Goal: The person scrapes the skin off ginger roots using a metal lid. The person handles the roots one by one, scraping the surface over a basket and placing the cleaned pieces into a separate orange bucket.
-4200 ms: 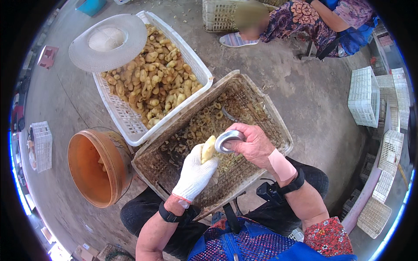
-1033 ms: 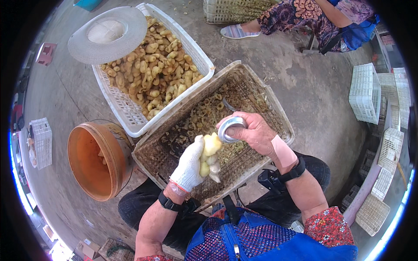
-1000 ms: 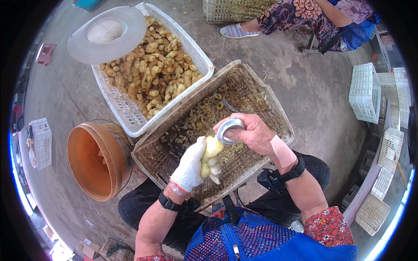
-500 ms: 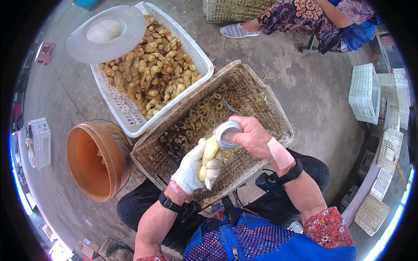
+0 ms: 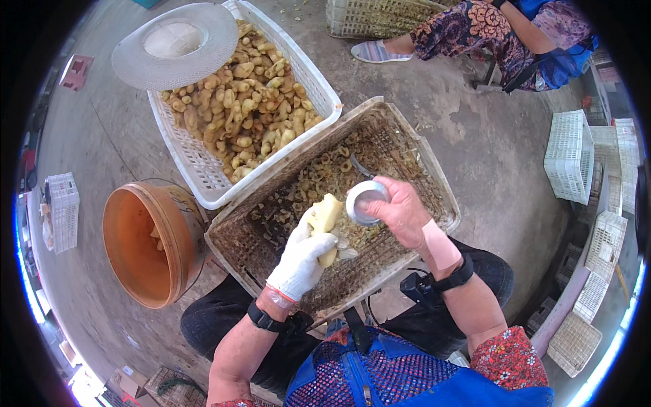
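Curling round 1 smooth, knobbly pale ginger root [image 5: 327,211], the knit-gloved left grip [image 5: 300,258] is closed; the bare right grip [image 5: 401,214] clasps 1 shiny metal ring [image 5: 352,207] just beside it, both forearms [image 5: 245,353] angled inward above 1 grimy, scrap-littered plastic crate [image 5: 405,148].

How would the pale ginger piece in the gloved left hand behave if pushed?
The ginger piece would probably roll unevenly, given its lumpy shape. It looks stiff, standing out from the gloved left hand without drooping.
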Demonstrator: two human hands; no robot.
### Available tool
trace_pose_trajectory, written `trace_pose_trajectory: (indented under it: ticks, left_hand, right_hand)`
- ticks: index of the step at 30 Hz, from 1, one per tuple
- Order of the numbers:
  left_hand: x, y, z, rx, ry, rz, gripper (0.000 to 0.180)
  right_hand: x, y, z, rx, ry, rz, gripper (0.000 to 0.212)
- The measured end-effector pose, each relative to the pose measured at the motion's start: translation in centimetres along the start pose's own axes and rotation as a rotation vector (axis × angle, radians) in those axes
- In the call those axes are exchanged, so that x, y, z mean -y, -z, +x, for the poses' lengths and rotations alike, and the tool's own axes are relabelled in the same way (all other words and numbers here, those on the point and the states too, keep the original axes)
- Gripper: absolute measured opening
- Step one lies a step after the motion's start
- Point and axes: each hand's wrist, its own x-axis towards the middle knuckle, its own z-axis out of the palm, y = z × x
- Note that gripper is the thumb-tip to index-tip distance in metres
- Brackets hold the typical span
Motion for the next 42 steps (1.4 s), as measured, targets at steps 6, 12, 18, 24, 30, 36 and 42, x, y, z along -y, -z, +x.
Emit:
trace_pose_trajectory:
  ticks: [6, 12, 18, 24, 30, 36, 42]
  left_hand:
    - [0.2, -0.5, -0.5, -0.031, 0.008, 0.165, 0.063]
    - [0.6, 0.0, -0.9, -0.072, -0.117, 0.307, 0.068]
    - [1.3, -0.6, -1.8, -0.057, -0.25, 0.62, 0.07]
    - [2.6, -1.1, -3.4, -0.064, -0.409, 0.872, 0.068]
    - [4.2, -0.9, -4.7, -0.04, -0.38, 0.738, 0.069]
    - [4.1, -1.5, -5.6, -0.027, -0.345, 0.835, 0.072]
    - [5.6, 0.1, -4.8, -0.072, -0.539, 1.162, 0.066]
  right_hand:
    - [-0.6, -1.4, 0.0, -0.289, 0.09, -0.056, 0.009]
    - [1.6, -1.2, -1.3, -0.189, 0.066, -0.109, 0.012]
    - [-0.6, -3.0, -2.1, -0.014, 0.09, -0.101, 0.032]
    - [-1.2, -3.8, -3.7, -0.01, 0.077, -0.069, 0.031]
    - [-1.5, -4.2, -5.5, -0.008, 0.103, -0.135, 0.027]
    - [-2.0, -4.2, -6.1, 0.015, 0.065, 0.005, 0.026]
    - [-2.4, -4.8, -6.6, -0.168, 0.399, -0.569, 0.024]
